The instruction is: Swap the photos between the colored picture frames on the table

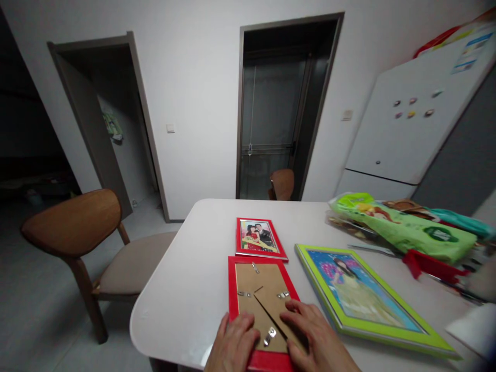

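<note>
Nearest are the person's bare left hand (pixel 234 342) and right hand (pixel 318 337), fingers bent on the brown board back of a red rectangular picture frame (pixel 267 289); whether they clasp its rim I cannot tell. It lies face down near the close edge of a glossy white, round-cornered bench (pixel 186 289). Beside the left edge stands a brown wooden chair (pixel 79 222) with a grey seat; past the far edge, a white wall (pixel 201 103) holds dark doorways. Another red frame (pixel 281 253), face up, lies just beyond the first; a lime-green frame (pixel 315 289) lies to its right. A shiny green plastic bag (pixel 418 227) crowds the far right corner, its print too blurred to read.
</note>
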The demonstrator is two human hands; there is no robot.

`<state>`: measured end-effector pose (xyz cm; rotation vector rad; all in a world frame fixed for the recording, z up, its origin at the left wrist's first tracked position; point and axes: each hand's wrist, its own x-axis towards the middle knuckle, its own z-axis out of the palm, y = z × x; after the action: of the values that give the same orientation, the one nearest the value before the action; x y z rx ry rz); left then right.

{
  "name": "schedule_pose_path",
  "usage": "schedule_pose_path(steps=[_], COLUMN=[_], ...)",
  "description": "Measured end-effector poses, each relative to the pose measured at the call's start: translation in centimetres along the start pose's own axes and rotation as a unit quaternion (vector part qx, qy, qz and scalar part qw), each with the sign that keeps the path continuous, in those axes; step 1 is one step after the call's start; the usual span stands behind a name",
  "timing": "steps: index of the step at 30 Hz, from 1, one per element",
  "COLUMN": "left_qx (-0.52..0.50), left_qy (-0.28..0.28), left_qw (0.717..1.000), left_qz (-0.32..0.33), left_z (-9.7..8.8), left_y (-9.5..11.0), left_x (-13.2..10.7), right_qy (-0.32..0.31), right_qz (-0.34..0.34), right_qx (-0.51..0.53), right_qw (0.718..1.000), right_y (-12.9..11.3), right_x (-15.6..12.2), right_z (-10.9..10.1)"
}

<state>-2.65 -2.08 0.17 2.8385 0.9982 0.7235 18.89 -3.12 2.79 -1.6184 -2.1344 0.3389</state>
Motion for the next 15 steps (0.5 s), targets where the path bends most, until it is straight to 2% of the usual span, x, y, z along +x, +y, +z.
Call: schedule_pose_path(steps=[4,9,12,15], left_qx=[-0.01,-0.026,-0.017,-0.025], left_qy=[0.019,0.007,0.02,0.005], left_qw=[1.0,1.0,0.999,0.999], left_qz=[0.003,-0.016,-0.036,-0.048], left_z=[0.2,0.1,0.2,0.2], left_y=[0.2,0.2,0.2,0.3], left_x=[0.0,-0.3,-0.4,-0.4], right_qy=[0.013,0.019,0.024,0.033], right_qz=[-0.022,-0.047,-0.037,-0.017], right_qx=[-0.009,0.002,0.0,-0.013], right_qw=[1.0,0.999,0.999,0.999], right_y=[0.8,0.5,-0.2,-0.3], right_x=[-0.5,-0.6,-0.3,0.2], right_z=[0.7,1.3,1.6,1.4])
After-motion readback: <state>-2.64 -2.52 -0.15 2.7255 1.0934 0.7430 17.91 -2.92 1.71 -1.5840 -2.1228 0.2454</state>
